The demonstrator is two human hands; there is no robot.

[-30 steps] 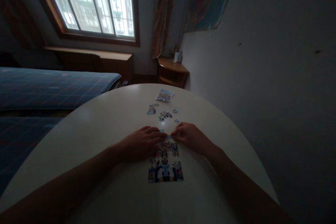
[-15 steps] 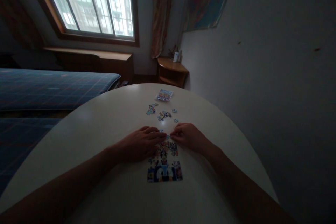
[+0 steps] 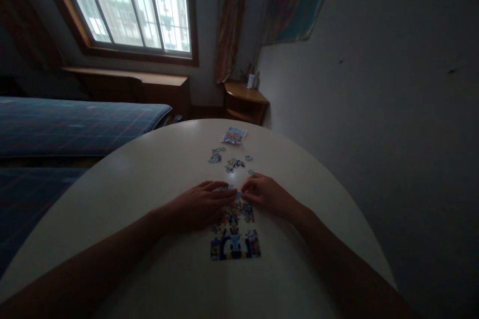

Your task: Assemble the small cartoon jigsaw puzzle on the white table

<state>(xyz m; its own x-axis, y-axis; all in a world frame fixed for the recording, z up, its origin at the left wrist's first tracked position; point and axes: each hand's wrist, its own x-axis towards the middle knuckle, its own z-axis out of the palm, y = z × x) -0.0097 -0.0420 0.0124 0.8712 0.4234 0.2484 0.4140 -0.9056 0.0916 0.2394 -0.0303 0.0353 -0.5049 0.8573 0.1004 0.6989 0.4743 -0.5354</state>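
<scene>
A partly joined jigsaw puzzle [image 3: 235, 249] lies on the white round table, with a blue cartoon dog's face at its near end. Over the puzzle's left side rests my left hand [image 3: 200, 205], palm down with fingers stretched out, hiding some pieces. My right hand [image 3: 271, 197] is at the puzzle's far right part, thumb and forefinger pinched at a small light-blue puzzle piece [image 3: 238, 194]. The fingertips of both hands nearly meet there. How firmly the piece is held is hard to see in the dim light.
Loose puzzle pieces [image 3: 234, 164] lie in small groups beyond my hands, with a few single ones to the right. Farther back is a printed picture packet [image 3: 234, 135]. The table [image 3: 149, 159] has a rounded far edge. A bed [image 3: 75, 124] stands left, a wall right.
My right hand has shifted very slightly left, and its fingers are a little more curled. My left hand's fingers have moved slightly. Loose pieces and packet stay in place.
</scene>
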